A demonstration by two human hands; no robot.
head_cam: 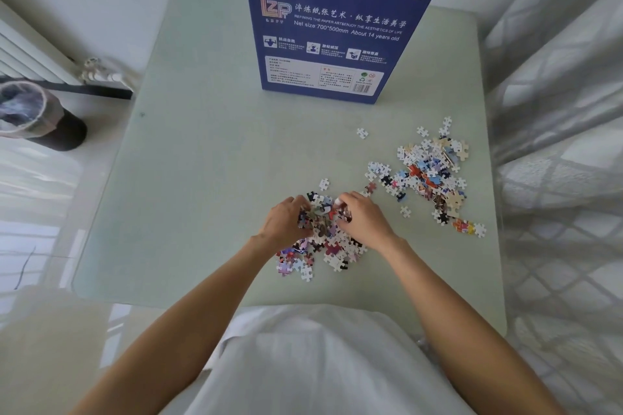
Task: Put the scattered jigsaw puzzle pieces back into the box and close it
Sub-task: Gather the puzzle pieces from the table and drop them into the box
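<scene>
A person seated at the near edge of a pale green glass worktop (202, 152) gathers jigsaw pieces with both hands. The left hand (285, 222) and right hand (362, 217) curl inward from either side of a heap of pieces (325, 239) lying toward the near edge, fingers cupped around and gripping the pieces between them. A second, looser scatter of pieces (433, 175) lies near the right edge, with a few single pieces strewn between the two groups. The blue puzzle box (333, 27) stands upright at the far edge, printed back facing the camera, its top out of frame. A lined waste bin (37, 118) stands on the floor off the left edge.
</scene>
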